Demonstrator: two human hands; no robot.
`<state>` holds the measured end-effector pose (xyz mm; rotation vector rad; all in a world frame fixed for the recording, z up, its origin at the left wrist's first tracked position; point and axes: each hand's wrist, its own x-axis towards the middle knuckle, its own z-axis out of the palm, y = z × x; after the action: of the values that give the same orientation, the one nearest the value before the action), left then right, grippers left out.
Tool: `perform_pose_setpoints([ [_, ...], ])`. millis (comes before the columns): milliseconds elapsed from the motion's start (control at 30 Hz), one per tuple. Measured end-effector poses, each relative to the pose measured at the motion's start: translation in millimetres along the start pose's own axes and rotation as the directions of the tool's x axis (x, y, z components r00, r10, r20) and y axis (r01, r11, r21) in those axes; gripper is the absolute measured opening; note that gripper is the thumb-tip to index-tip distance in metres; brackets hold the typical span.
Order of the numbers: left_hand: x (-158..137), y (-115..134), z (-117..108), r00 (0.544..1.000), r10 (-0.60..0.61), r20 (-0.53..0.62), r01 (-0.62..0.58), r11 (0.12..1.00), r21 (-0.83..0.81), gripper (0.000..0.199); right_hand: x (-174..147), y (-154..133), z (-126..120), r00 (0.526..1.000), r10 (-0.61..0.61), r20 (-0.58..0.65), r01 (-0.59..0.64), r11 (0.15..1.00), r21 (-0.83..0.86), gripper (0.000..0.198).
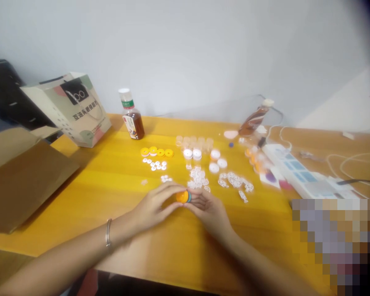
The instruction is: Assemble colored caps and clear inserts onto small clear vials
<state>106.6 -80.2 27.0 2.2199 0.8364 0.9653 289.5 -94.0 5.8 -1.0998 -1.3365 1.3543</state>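
Between my two hands, just above the tabletop, is a small round orange piece (181,197) with a blue-green rim on its right side. My left hand (160,200) pinches its left edge between thumb and fingers. On the other side, my right hand (210,207) grips the rim with fingers curled behind it. Right behind the hands lie a heap of small white cut-out pieces (198,177) and a few small white discs (165,179). More white patterned pieces (235,180) spread to the right. Farther back are yellow rings (161,152) and white round caps (192,154).
A cardboard box (27,176) and a paper bag (83,111) stand on the left. Two drink bottles, one upright (132,119) and one tilted (254,120), are at the back. Clear cups (195,143) form a row. A white power strip (291,170) and cables lie right.
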Motion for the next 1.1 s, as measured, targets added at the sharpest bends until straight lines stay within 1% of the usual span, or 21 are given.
perform_pose_setpoints([
  [233,-3.4,-3.6,-0.2,0.999,0.008,0.032,-0.009,0.999,0.045,0.037,-1.1,-0.7,-0.4,1.000,0.008,0.008,-0.008,1.000,0.018,0.027],
  [400,-5.2,-4.2,0.6,0.998,0.040,0.058,-0.045,0.995,0.090,0.037,-2.5,-0.8,-0.5,0.999,0.012,0.035,-0.013,1.000,0.008,0.026],
  [500,-5.6,-4.4,1.2,0.998,0.044,0.054,-0.050,0.992,0.114,0.037,-2.8,-0.9,-0.7,0.999,0.017,0.044,-0.017,1.000,0.014,0.025],
  [867,-10.2,-7.2,1.1,0.992,0.100,0.080,-0.114,0.976,0.185,0.040,-6.4,-4.8,0.3,0.999,0.033,0.016,-0.032,0.999,-0.006,0.023],
  [1000,-10.2,-8.2,0.7,0.983,0.142,0.113,-0.162,0.968,0.190,0.041,-7.5,-4.8,0.8,1.000,0.029,0.007,-0.029,1.000,-0.008,0.024],
  [1100,-9.8,-8.9,-1.1,0.978,0.152,0.142,-0.175,0.969,0.172,0.041,-7.4,-4.9,1.2,0.999,0.036,0.004,-0.036,0.999,-0.019,0.024],
])
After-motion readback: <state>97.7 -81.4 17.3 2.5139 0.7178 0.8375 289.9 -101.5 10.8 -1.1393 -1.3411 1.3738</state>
